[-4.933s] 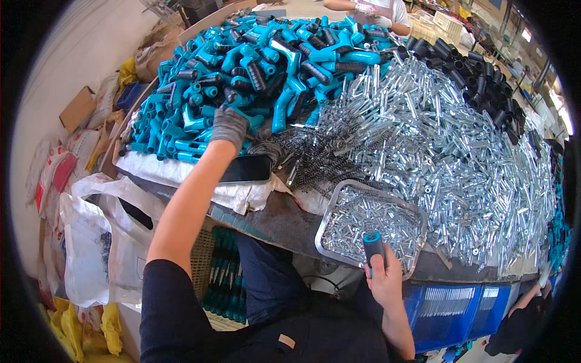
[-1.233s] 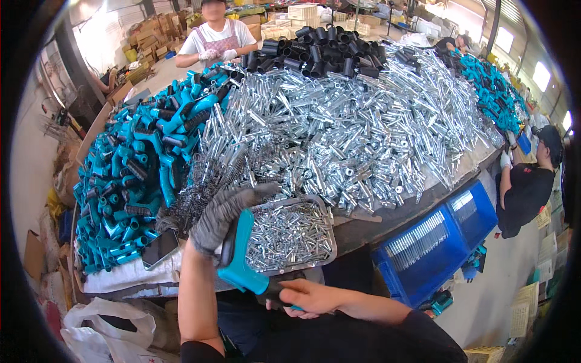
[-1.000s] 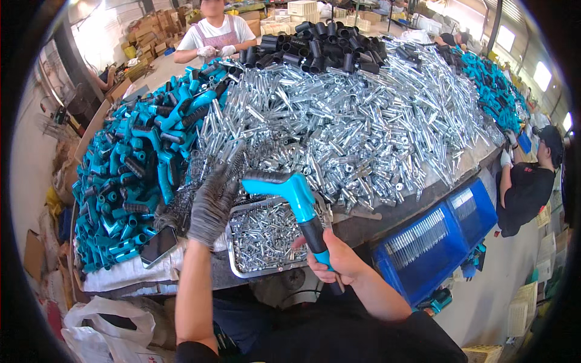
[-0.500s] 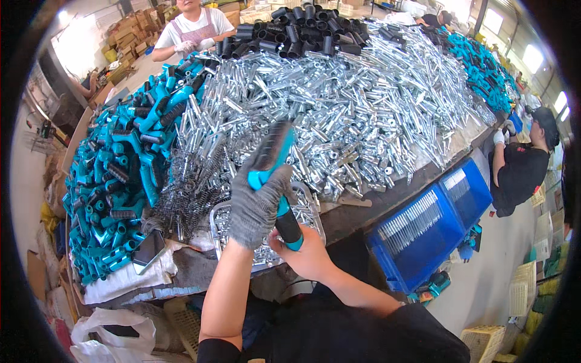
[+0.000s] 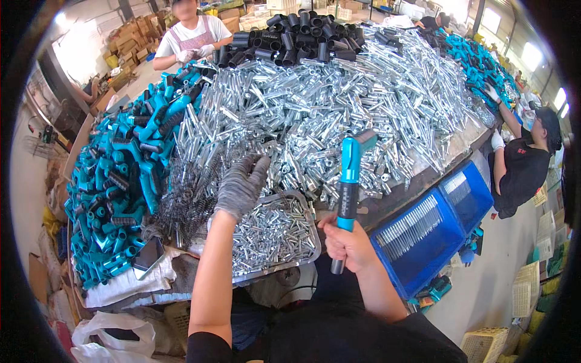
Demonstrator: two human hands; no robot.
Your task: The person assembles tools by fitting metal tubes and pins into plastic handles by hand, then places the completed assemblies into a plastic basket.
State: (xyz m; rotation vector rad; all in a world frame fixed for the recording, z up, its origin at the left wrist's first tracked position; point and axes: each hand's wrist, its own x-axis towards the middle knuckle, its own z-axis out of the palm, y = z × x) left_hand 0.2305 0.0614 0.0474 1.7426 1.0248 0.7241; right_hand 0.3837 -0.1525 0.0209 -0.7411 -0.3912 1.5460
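My right hand (image 5: 351, 245), bare, is wrapped round the lower end of a teal-and-black hand tool (image 5: 350, 187). The tool stands nearly upright, its angled grip at the top and a dark metallic end showing below my fist. My left hand (image 5: 242, 184), in a grey knit glove, holds nothing visible. Its fingers are apart and slightly bent at the edge of the heap of shiny metal rods and sockets (image 5: 339, 109). Coiled springs (image 5: 187, 199) lie left of it. Just below sits a clear-rimmed tray (image 5: 315, 242) of small metal pins (image 5: 266, 236).
Teal tool housings (image 5: 121, 193) are heaped on the left, black sleeves (image 5: 290, 39) at the back. Blue bins (image 5: 417, 263) with rows of metal rods stand at the right table edge. One co-worker (image 5: 193, 33) stands across the table, another (image 5: 526, 160) at the right.
My left hand has let go of the tool and moved to the metal heap's edge. My right hand has carried the tool rightward and turned it more upright. The right co-worker's arm now reaches out.
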